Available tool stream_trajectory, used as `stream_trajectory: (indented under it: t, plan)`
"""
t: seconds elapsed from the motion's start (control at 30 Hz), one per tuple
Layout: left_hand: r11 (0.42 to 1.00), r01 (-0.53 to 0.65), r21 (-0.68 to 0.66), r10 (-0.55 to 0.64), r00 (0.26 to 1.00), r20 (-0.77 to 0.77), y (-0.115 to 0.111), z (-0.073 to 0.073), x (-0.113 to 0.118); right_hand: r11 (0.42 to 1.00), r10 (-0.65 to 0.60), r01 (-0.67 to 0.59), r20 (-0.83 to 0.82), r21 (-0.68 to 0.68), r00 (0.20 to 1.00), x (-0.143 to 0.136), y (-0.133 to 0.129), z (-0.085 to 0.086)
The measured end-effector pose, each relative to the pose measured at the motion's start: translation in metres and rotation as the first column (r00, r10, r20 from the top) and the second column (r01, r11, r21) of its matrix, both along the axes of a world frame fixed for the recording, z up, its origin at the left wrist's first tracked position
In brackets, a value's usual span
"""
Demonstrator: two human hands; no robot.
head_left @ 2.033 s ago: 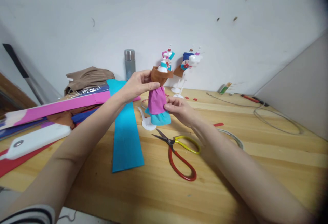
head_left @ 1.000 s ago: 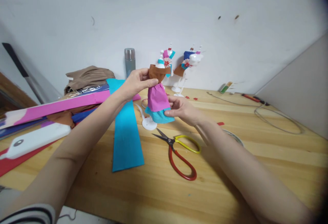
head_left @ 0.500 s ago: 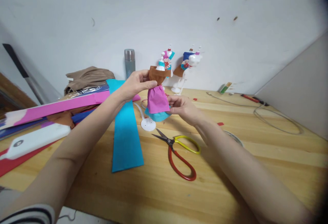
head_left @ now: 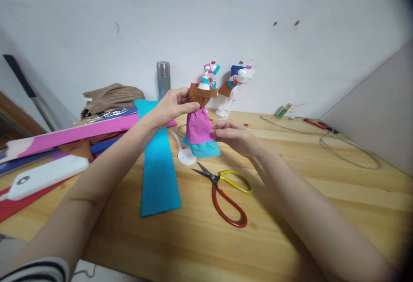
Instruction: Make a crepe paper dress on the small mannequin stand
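Paper-dressed mannequin (head_left: 199, 121) hangs above the wooden table (head_left: 290, 213), pinched at its brown bodice by your left hand (head_left: 171, 106), fingers closed on it. Your right hand (head_left: 235, 136) grips the pink-and-teal skirt's edge with thumb and fingertips together. Below lie one white round stand (head_left: 186, 156), one pair of scissors (head_left: 227, 191) and one teal paper strip (head_left: 158, 166). Two more dressed mannequins (head_left: 226, 82) stand at the wall beside one steel flask (head_left: 163, 79).

Bright, even, soft light; faint shadows; sharp centre; wide-angle bending, dark vignette at right corners
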State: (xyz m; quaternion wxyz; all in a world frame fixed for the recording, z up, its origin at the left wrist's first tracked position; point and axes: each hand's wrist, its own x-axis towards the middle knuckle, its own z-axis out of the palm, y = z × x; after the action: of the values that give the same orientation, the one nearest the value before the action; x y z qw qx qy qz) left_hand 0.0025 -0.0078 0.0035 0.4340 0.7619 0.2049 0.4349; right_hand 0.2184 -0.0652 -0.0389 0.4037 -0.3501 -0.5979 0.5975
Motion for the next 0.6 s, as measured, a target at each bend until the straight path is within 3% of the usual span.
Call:
stream_trajectory:
  t: [0.27, 0.6]
  plan:
    - [1.0, -0.001, -0.007, 0.001, 1.0, -0.002, -0.0002, 0.0008, -0.0003, 0.972, 0.232, -0.233, 0.026, 0.028, 0.972, -0.0059, -0.0019, -0.0011]
    - [0.999, 0.054, -0.003, -0.054, 0.999, 0.0, 0.002, 0.0006, -0.0022, 0.991, 0.118, -0.122, 0.074, 0.055, 0.99, 0.0009, 0.0045, -0.0056]
